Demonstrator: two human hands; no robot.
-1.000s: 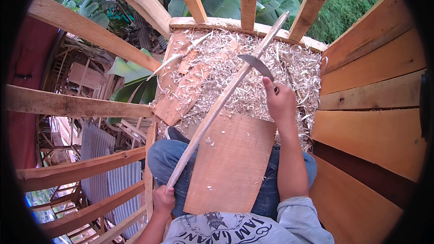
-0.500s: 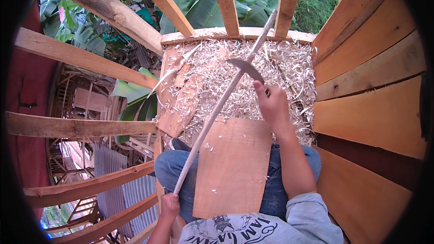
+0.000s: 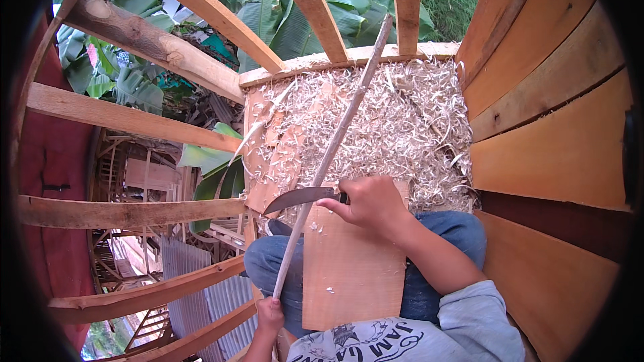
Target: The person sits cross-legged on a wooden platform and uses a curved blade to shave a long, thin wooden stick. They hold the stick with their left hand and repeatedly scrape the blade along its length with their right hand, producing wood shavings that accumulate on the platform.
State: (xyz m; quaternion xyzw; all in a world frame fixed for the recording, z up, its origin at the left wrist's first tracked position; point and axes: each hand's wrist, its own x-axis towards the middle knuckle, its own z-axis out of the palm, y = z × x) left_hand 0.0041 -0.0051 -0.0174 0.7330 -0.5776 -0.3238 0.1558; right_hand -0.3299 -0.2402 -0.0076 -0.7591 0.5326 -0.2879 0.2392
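My left hand (image 3: 270,313) grips the lower end of a long pale stick (image 3: 340,131), which slants up and away toward the far railing. My right hand (image 3: 372,206) is closed round the handle of a knife with a dark curved blade (image 3: 300,196). The blade lies across the stick around its middle, its tip pointing left. Most of the knife's handle is hidden by my fingers. A flat wooden board (image 3: 353,268) rests over my lap, with a few small shavings on it.
Curled wood shavings (image 3: 402,121) cover the floor ahead. Flat wooden pieces (image 3: 268,167) lie at their left. Wooden slats (image 3: 134,213) form an open railing on the left and far side, with banana leaves (image 3: 261,7) beyond. A plank wall (image 3: 557,154) rises on the right.
My right hand has drawn the knife down along the stick toward me, and the blade now points left. My left hand still grips the stick's lower end. The view has shifted slightly.
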